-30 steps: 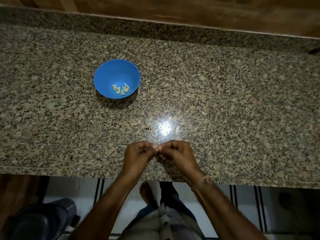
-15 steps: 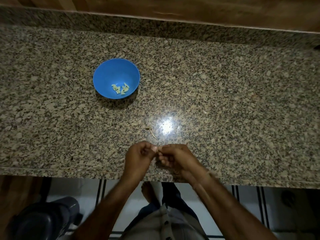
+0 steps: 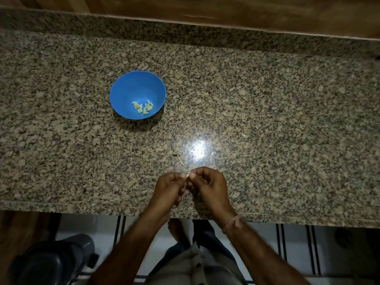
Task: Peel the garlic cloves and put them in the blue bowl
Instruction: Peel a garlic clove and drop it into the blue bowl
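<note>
Lower centre, the left hand (image 3: 168,189) and right hand (image 3: 208,187) met above the bench (image 3: 267,112), curled fingers (image 3: 197,171) pinching a mostly hidden garlic clove (image 3: 188,176), apparently to strip its skin. Peeled cloves (image 3: 143,106) lay in the blue bowl (image 3: 131,87), upper left.

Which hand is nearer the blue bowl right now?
Left. The left hand is near the front edge of the counter, right of the blue bowl; the right hand is beside it, farther right. Both pinch a small garlic clove between them.
</note>
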